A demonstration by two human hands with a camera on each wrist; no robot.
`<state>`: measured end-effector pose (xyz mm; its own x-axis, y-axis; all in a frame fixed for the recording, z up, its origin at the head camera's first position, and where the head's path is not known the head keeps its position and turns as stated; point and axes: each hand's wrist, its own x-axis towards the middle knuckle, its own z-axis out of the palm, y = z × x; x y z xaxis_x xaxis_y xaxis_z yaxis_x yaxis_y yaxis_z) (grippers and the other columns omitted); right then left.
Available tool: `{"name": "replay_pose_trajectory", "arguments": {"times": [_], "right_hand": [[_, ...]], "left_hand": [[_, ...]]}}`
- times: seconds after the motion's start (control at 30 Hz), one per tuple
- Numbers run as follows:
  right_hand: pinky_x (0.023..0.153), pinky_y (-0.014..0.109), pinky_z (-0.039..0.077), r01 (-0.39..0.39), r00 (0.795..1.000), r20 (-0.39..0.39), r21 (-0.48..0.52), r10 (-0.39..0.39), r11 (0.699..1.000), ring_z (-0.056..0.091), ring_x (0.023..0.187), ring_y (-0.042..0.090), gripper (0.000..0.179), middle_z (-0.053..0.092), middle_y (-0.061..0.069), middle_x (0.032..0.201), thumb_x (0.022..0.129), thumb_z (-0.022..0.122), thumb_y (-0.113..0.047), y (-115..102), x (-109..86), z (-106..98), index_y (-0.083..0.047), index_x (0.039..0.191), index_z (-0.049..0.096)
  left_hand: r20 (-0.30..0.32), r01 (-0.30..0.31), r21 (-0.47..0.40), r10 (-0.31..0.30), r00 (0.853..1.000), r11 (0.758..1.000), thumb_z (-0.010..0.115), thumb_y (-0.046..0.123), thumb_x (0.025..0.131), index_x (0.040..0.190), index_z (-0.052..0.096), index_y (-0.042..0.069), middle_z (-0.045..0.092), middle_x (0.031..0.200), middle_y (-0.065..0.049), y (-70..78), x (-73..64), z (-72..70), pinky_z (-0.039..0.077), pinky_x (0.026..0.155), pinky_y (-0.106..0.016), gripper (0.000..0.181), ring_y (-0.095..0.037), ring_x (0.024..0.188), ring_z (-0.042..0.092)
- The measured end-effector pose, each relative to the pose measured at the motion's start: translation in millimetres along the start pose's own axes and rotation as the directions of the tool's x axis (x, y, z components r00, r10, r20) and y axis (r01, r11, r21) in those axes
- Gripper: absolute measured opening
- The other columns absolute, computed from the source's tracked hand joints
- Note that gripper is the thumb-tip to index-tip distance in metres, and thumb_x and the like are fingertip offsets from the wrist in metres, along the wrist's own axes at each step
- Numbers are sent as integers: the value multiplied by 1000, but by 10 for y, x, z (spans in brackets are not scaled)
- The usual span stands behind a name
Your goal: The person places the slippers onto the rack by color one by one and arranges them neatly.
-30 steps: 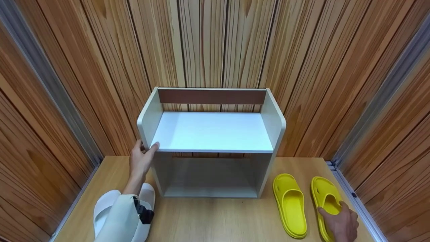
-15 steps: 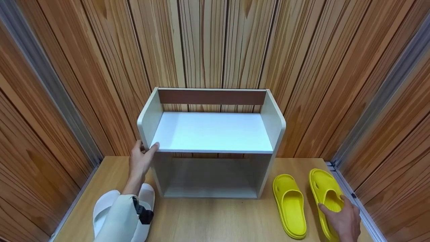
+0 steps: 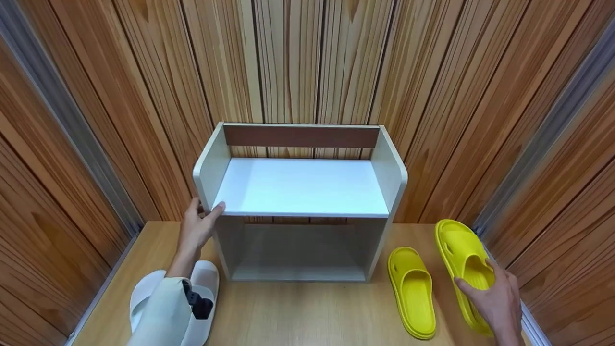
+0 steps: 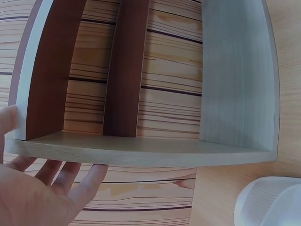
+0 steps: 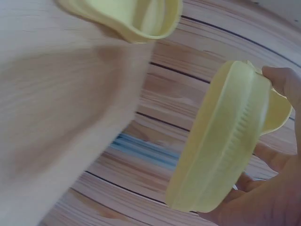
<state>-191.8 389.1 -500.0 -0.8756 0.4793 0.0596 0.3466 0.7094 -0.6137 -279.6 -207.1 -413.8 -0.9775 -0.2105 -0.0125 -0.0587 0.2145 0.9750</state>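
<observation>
Right hand [image 3: 499,300]: at the near right, gripping a yellow slipper, thumb on one side and fingers on the other.
Held yellow slipper [image 3: 459,242]: raised clear of the bench [image 3: 298,315] and tilted, toe pointing away from the person; the right wrist view shows its sole edge side-on.
White slippers [image 3: 207,274]: a pair on the bench at the near left, partly hidden by the left arm's pale sleeve [image 3: 161,315], with a black device [image 3: 201,303] worn at the cuff.
Other yellow slipper [image 3: 417,300]: flat on the bench, toe away, between the held slipper and the shelf unit, touching neither.
Left hand [image 3: 194,233]: gripping the front of the shelf unit's left side panel, thumb on the upper board's front edge, fingers against the panel's outer face.
Shelf unit [image 3: 302,187]: upright on the bench in the centre, pale, two levels, brown rail across the back.
Wall [image 3: 307,62]: wood-grain panels behind, with grey metal posts [image 3: 543,125] in both corners.
</observation>
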Motion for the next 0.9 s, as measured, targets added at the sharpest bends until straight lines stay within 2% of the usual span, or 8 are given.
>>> {"name": "replay_pose_trajectory", "arguments": {"times": [0.2,0.43,0.73,0.9], "right_hand": [[98,71,37,62,997,-47,41,-60,997,36,129,56,99,27,37,149,81,83,-46,-142,-93,-104,2,153,34],[97,72,37,110,993,-53,78,-106,991,38,126,56,99,29,37,148,80,84,-45,-214,-212,-171,1,153,35],[94,74,36,194,981,-45,127,-190,973,39,125,56,96,32,37,146,81,85,-42,-295,-304,-214,1,152,37],[92,76,35,248,968,-84,161,-237,955,39,125,56,94,34,36,145,79,87,-37,-400,-377,-276,1,151,39]], "left_hand": [[12,7,2,-7,1000,1000,59,35,103,155,27,5,36,152,-26,-7,-3,-26,38,109,-60,68,-43,136,40],[31,-5,18,5,1000,1000,59,38,103,156,26,5,35,152,-26,-17,5,-31,38,109,-59,70,-43,137,40],[34,-6,51,4,999,999,58,40,103,156,26,5,34,154,-27,-39,-21,-51,37,110,-60,72,-44,139,38],[32,-25,58,23,999,998,59,42,102,155,27,4,35,152,-27,-15,4,-48,36,110,-59,73,-43,138,38]]}}
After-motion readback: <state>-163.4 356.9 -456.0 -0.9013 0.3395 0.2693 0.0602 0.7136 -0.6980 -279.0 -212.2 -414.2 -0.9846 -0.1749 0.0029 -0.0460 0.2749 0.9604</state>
